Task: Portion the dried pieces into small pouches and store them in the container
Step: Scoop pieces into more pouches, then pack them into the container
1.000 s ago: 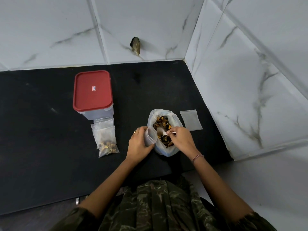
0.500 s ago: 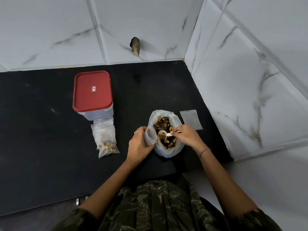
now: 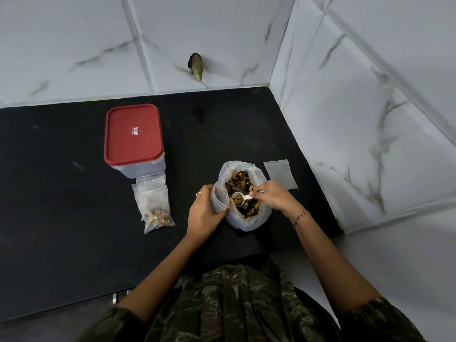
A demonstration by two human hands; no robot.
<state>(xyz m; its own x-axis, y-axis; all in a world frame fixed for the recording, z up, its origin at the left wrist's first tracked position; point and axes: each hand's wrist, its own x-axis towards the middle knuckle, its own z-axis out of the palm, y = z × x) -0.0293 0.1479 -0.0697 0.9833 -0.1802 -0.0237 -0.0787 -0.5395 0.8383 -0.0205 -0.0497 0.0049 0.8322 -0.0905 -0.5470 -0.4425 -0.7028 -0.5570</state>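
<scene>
An open white plastic bag [image 3: 246,222] of brown and orange dried pieces [image 3: 240,181] stands on the black counter [image 3: 61,230]. My left hand [image 3: 203,213] holds a small clear pouch [image 3: 219,197] open at the bag's left rim. My right hand [image 3: 272,195] pinches a white scoop [image 3: 240,196], whose bowl carries pieces over the bag next to the pouch mouth. Filled pouches [image 3: 154,203] lie to the left, in front of a clear container with a shut red lid [image 3: 133,134].
An empty flat pouch [image 3: 280,174] lies right of the bag, near the marble-tiled wall [image 3: 357,144]. A second tiled wall closes the back. The counter's front edge runs just before my body.
My right hand drew back to the right and lifted the scoop out of the pieces, swinging its bowl left toward the pouch. My left hand and the pouch stayed put.
</scene>
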